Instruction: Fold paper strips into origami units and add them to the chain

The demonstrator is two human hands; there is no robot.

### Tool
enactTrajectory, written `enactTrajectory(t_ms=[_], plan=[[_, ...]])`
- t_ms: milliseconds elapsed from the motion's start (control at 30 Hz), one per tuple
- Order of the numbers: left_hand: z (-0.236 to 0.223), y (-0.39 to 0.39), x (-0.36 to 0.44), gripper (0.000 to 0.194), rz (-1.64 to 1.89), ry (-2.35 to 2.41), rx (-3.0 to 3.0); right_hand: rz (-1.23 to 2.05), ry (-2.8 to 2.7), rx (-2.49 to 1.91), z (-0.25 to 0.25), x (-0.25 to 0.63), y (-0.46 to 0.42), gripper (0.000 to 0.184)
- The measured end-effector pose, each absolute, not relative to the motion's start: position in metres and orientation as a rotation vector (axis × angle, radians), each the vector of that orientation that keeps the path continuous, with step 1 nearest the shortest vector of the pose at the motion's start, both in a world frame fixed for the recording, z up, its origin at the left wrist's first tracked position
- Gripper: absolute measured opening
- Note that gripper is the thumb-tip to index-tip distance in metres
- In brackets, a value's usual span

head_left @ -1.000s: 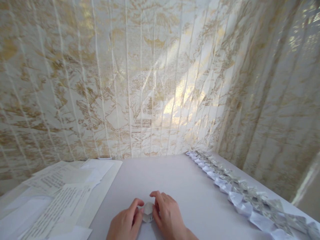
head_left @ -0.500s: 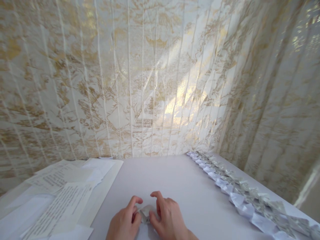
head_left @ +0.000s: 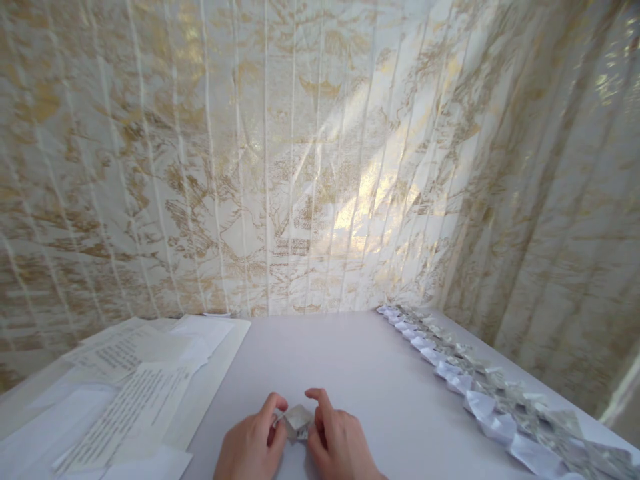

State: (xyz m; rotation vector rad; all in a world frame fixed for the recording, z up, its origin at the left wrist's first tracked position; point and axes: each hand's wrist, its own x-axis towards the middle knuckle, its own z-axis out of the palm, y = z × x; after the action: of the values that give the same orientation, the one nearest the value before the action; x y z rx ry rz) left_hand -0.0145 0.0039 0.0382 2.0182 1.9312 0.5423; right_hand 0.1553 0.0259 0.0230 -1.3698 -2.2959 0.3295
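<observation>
Right thumb drawn back: half a second ago it lay across the small folded paper (head_left: 299, 417), and now it sits at the near right edge, leaving a pale diamond-shaped face uncovered between the hands. Left hand (head_left: 250, 440) and right hand (head_left: 343, 440) are apart from each other, each closed on one side of that paper with thumb and bent fingers, both index fingers arched above it; the fingers underneath are hidden. Dark print shows on the paper's near side, by the right thumb. Around and beyond the hands spreads a white tabletop (head_left: 320, 353). To the left of the left hand lie overlapping loose sheets (head_left: 133, 413), some printed with lines of text. Well to the right of the right hand, a row of white folded pieces (head_left: 483, 407) runs away beside a greyish printed row (head_left: 530, 407). Farthest off, beyond both hands, hangs a pale curtain (head_left: 280, 167) with gold-brown scenery patterns, sunlit in a slanting patch.
</observation>
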Motion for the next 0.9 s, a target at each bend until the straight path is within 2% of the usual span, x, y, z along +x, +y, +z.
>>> enactTrajectory(t_ms=[433, 567, 733, 900], plan=[[0.04, 0.002, -0.01, 0.032, 0.48, 1.875, 2.056, 0.345, -2.229, -1.197, 0.014, 0.158, 0.032, 0.05], [0.044, 0.0, -0.008, 0.037, 0.328, 1.874, 2.111, 0.354, -2.226, -1.24, 0.016, 0.158, 0.033, 0.048], [0.048, -0.002, -0.006, 0.036, 0.355, 1.867, 2.139, 0.36, -2.221, -1.329, 0.02, 0.162, 0.035, 0.039], [0.043, 0.002, -0.011, 0.034, 0.391, 1.884, 2.107, 0.155, -2.178, -1.135, 0.027, 0.166, 0.034, 0.032]])
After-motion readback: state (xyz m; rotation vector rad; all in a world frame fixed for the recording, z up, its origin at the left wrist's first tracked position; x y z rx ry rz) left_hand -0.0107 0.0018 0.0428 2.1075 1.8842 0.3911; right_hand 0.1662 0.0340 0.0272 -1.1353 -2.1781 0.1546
